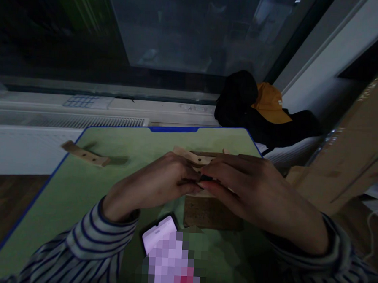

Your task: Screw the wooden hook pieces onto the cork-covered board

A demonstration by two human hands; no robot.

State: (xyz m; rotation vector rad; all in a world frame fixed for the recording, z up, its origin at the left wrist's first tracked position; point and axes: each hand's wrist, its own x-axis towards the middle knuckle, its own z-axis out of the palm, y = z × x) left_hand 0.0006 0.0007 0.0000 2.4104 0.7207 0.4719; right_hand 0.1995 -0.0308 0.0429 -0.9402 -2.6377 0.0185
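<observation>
**Wooden pieces on worktop: work part-way, one piece lying apart**

Worktop (138,139), green, blue-edged. Centre of frame: drilled wooden piece (190,156), curved, behind the fingers; brown board (213,215), flat, lying partly beneath the hands.

Right hand (250,187), right of centre: thumb and finger pinched on a small dark piece (206,178), kind unclear. Left hand (158,182), left of centre: fingers narrow, tips at the same spot; whether they grip anything cannot be told.

Left of frame: loose wooden piece (85,154), two holes, nothing seen fitted in them, well apart from both hands.

Progress, as judged: handling at centre under way, not finished; the left piece appears untouched. Any joint already made is hidden by the fingers.

Also listed: phone (160,233), lower centre, screen lit; orange cap (271,103), upper right.
</observation>
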